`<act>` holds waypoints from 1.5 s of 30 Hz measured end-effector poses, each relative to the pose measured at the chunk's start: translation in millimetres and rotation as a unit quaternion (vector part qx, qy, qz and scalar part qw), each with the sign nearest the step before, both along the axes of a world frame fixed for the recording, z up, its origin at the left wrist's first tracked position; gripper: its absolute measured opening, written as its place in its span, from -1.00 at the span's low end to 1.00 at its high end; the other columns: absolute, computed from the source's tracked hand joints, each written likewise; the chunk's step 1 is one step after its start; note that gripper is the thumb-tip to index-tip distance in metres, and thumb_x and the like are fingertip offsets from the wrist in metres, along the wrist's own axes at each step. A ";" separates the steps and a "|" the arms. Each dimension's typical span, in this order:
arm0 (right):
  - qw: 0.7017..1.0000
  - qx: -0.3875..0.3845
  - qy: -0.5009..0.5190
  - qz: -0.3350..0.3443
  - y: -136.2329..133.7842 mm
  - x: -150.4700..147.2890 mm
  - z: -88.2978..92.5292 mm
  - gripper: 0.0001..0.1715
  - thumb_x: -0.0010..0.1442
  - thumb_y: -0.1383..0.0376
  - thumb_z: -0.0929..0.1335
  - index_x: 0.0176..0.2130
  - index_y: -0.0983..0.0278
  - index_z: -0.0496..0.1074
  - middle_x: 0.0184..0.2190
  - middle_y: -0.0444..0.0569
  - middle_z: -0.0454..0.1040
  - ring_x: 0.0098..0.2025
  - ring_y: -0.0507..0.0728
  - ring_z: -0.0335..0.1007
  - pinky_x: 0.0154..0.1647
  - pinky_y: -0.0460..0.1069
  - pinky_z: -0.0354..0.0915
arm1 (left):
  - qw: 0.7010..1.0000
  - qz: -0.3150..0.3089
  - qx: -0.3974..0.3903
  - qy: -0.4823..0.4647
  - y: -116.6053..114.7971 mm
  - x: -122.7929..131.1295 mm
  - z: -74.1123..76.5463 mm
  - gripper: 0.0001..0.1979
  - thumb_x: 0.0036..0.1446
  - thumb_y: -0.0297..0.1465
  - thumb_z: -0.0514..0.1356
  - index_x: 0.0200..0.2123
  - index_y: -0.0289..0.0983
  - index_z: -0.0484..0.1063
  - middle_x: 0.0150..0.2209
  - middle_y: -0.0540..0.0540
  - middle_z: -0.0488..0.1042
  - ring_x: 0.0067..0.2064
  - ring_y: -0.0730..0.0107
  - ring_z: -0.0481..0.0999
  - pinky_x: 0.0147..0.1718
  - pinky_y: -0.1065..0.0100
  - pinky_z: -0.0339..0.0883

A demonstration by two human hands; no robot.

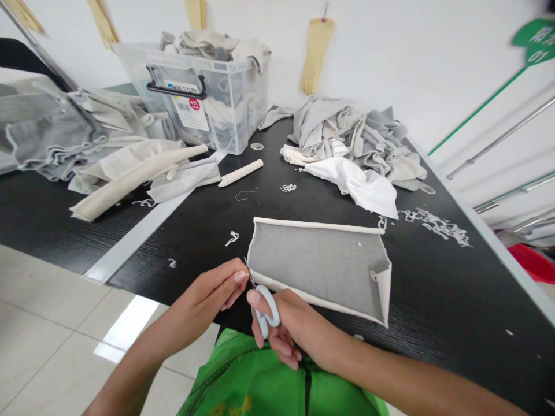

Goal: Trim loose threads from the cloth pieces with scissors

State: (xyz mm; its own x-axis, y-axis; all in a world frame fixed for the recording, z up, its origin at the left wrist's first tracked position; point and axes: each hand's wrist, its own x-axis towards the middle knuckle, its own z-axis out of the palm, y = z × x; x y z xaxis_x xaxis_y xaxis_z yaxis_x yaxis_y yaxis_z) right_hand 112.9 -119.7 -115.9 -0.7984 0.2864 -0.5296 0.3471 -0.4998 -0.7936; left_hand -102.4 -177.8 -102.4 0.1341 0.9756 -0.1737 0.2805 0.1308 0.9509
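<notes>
A grey cloth (316, 263) with rolled cream edges lies on the black table, its near right corner folded over. At its near left corner, my left hand (221, 286) is closed in a pinch on what looks like a bit of white thread; the fingers partly hide it. My right hand (284, 326) is closed around scissors (267, 306), with my thumb and fingers at the light blue handle loops. The short metal blades point up and left, right beside my left fingertips at the cloth's corner.
Across the black table (433, 300) lie scattered white thread scraps (440, 226). A clear plastic bin (234, 110) full of cloths stands behind. Cloth heaps (347, 130) lie at the back right and left (56, 127). Near the bin are a cream roll (241, 173) and a tape ring (257, 147).
</notes>
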 end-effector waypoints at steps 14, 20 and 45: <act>0.998 0.033 -0.001 -0.059 0.0 0.7 3.2 -0.22 0.33 -0.30 0.31 -0.53 0.28 0.39 -0.83 -0.29 0.04 -0.80 -0.07 0.00 -0.76 -0.15 -0.04 | 1.000 0.005 -0.014 -0.019 -4.5 2.9 0.1 -0.61 0.51 -0.12 0.01 -0.34 -0.23 0.29 -0.40 0.04 0.17 -0.37 0.44 0.15 -0.38 0.40 0.14; 0.999 -0.015 0.030 0.011 1.3 2.4 -4.0 -0.15 0.36 -0.36 0.18 -0.44 0.29 0.42 -0.81 -0.28 0.09 -0.81 -0.04 0.06 -0.77 -0.14 0.07 | 1.000 0.000 -0.016 -0.009 -4.7 -0.1 1.8 -0.61 0.51 -0.12 0.01 -0.34 -0.23 0.29 -0.39 0.02 0.19 -0.36 0.42 0.17 -0.37 0.39 0.15; 0.918 0.388 -0.068 -0.052 70.4 46.7 73.4 -0.33 0.32 -0.23 0.36 -0.40 0.29 0.53 -0.58 -0.18 0.19 -0.51 0.00 0.04 -0.48 -0.05 -0.06 | 0.954 0.009 0.041 0.296 -3.2 -29.8 -4.5 -0.70 0.50 -0.16 -0.01 -0.16 -0.13 0.45 -0.28 -0.02 0.52 -0.26 0.28 0.46 -0.24 0.31 0.27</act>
